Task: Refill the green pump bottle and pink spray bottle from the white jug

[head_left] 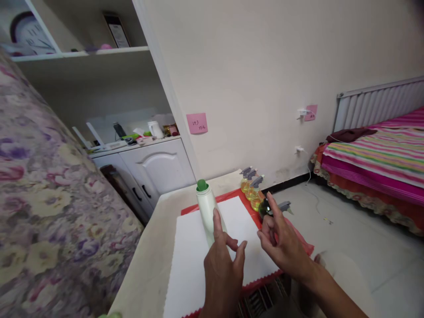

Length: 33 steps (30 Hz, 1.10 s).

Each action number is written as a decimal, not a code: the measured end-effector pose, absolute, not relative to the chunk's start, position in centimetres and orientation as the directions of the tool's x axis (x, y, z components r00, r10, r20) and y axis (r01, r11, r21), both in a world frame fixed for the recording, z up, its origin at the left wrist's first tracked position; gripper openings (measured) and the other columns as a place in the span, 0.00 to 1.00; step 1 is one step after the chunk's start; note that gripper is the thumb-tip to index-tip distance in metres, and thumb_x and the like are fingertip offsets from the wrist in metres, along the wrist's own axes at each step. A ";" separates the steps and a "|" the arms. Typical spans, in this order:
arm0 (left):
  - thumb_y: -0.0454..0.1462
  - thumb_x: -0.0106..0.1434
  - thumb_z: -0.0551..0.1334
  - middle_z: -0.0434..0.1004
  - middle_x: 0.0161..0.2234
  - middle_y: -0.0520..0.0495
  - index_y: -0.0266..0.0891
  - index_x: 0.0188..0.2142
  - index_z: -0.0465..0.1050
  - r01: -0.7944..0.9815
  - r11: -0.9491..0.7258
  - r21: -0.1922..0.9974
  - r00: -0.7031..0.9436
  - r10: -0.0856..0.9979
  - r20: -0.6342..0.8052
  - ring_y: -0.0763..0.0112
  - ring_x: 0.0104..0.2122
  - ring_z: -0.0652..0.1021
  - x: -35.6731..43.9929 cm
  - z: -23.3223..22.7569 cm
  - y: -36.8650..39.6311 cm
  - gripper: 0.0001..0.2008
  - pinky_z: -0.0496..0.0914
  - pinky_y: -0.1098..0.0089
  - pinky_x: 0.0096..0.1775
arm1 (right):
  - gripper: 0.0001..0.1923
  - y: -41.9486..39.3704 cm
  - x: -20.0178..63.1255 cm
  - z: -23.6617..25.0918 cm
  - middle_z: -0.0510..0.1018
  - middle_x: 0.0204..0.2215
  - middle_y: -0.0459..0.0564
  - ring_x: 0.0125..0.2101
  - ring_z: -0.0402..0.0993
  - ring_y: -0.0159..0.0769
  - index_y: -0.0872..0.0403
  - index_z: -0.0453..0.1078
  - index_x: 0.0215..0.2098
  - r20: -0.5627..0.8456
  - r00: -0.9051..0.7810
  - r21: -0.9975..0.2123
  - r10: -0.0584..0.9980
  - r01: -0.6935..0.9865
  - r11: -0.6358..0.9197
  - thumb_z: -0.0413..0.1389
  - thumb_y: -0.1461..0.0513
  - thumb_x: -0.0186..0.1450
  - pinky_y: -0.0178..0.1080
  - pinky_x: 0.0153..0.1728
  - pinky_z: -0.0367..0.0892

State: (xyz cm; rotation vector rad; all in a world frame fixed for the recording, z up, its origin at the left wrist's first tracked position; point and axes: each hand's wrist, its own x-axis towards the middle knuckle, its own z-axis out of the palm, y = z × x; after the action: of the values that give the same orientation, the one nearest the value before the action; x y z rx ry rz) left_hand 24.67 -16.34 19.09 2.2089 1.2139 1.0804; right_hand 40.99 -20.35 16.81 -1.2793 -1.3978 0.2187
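— What do we hold?
— Our left hand (222, 269) grips the pale bottle (208, 213) low down, forefinger laid up its side, green cap (202, 185) above the grip.
— And the other?
— Our right hand (281, 243) holds nothing, fingers loosely spread; the spray bottles (253, 189) stand just beyond its fingertips, the white sheet (212, 247) beneath both.

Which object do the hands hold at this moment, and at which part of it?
The left hand grips the white bottle at its lower body; its green cap is free. The right hand holds nothing, fingers open near the spray bottles.
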 end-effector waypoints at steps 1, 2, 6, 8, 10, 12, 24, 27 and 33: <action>0.39 0.65 0.56 0.72 0.28 0.56 0.43 0.68 0.30 0.541 -0.539 0.645 0.328 0.842 0.429 0.66 0.30 0.78 24.8 19.1 -16.3 0.40 0.70 0.66 0.37 | 0.44 -20.3 41.1 16.8 0.63 0.22 0.38 0.22 0.64 0.33 0.52 0.29 0.70 0.588 0.270 -0.745 0.762 0.546 0.382 0.52 0.66 0.64 0.36 0.27 0.64; 0.39 0.65 0.56 0.72 0.28 0.56 0.43 0.68 0.30 0.550 -0.537 0.640 0.331 0.843 0.424 0.66 0.30 0.78 24.9 19.2 -16.2 0.40 0.70 0.66 0.36 | 0.44 -20.2 41.3 16.8 0.63 0.22 0.38 0.21 0.64 0.33 0.52 0.29 0.69 0.585 0.268 -0.747 0.766 0.546 0.379 0.52 0.66 0.64 0.36 0.26 0.64; 0.39 0.65 0.56 0.73 0.27 0.57 0.42 0.68 0.29 0.567 -0.544 0.619 0.334 0.838 0.430 0.67 0.28 0.78 25.4 18.9 -15.8 0.41 0.70 0.66 0.35 | 0.44 -20.1 41.8 16.6 0.65 0.22 0.39 0.22 0.65 0.33 0.52 0.30 0.69 0.573 0.254 -0.746 0.780 0.555 0.368 0.52 0.67 0.64 0.37 0.27 0.65; 0.39 0.65 0.55 0.73 0.27 0.57 0.42 0.68 0.29 0.570 -0.538 0.622 0.331 0.842 0.425 0.68 0.27 0.78 25.6 18.8 -15.7 0.40 0.70 0.67 0.35 | 0.44 -20.1 42.0 16.5 0.66 0.22 0.39 0.22 0.65 0.33 0.52 0.29 0.69 0.567 0.251 -0.747 0.784 0.559 0.361 0.52 0.67 0.64 0.37 0.27 0.65; 0.39 0.65 0.55 0.73 0.27 0.57 0.42 0.68 0.30 0.568 -0.528 0.631 0.326 0.849 0.417 0.68 0.28 0.78 25.7 18.7 -15.6 0.40 0.70 0.67 0.35 | 0.44 -20.0 42.2 16.4 0.66 0.22 0.39 0.22 0.65 0.33 0.51 0.29 0.70 0.559 0.254 -0.751 0.789 0.559 0.352 0.52 0.67 0.63 0.37 0.27 0.64; 0.38 0.65 0.55 0.73 0.27 0.56 0.41 0.68 0.30 0.564 -0.524 0.638 0.324 0.851 0.413 0.67 0.29 0.78 25.9 18.7 -15.5 0.40 0.70 0.66 0.36 | 0.45 -19.9 42.5 16.4 0.66 0.22 0.39 0.22 0.65 0.33 0.51 0.29 0.70 0.558 0.256 -0.749 0.790 0.564 0.346 0.52 0.67 0.63 0.37 0.27 0.64; 0.39 0.65 0.55 0.73 0.28 0.56 0.41 0.68 0.29 0.583 -0.505 0.637 0.336 0.863 0.377 0.68 0.28 0.78 26.2 18.7 -15.1 0.40 0.70 0.67 0.35 | 0.44 -19.4 43.1 16.4 0.66 0.22 0.39 0.22 0.65 0.33 0.51 0.31 0.70 0.564 0.236 -0.736 0.791 0.579 0.352 0.52 0.67 0.63 0.37 0.26 0.64; 0.38 0.65 0.55 0.73 0.27 0.56 0.41 0.68 0.33 0.569 -0.512 0.643 0.319 0.859 0.401 0.68 0.28 0.78 26.0 18.6 -15.1 0.39 0.70 0.68 0.34 | 0.44 -19.4 43.0 16.7 0.66 0.21 0.39 0.22 0.65 0.34 0.52 0.31 0.69 0.563 0.235 -0.737 0.792 0.577 0.353 0.52 0.67 0.63 0.37 0.26 0.65; 0.43 0.65 0.56 0.73 0.23 0.54 0.40 0.44 0.71 0.302 -0.515 0.802 0.316 0.848 0.426 0.69 0.26 0.77 25.7 18.5 -15.7 0.12 0.68 0.70 0.33 | 0.39 -19.4 42.6 15.9 0.70 0.24 0.41 0.23 0.67 0.33 0.50 0.38 0.69 0.507 0.176 -0.752 0.844 0.568 0.333 0.51 0.64 0.65 0.36 0.27 0.65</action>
State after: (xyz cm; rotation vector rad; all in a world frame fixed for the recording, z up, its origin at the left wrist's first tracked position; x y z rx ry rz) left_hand 25.66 -15.67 18.54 1.9821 1.0135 1.1671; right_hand 42.61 -19.43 15.92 -1.3465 -1.5046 0.3157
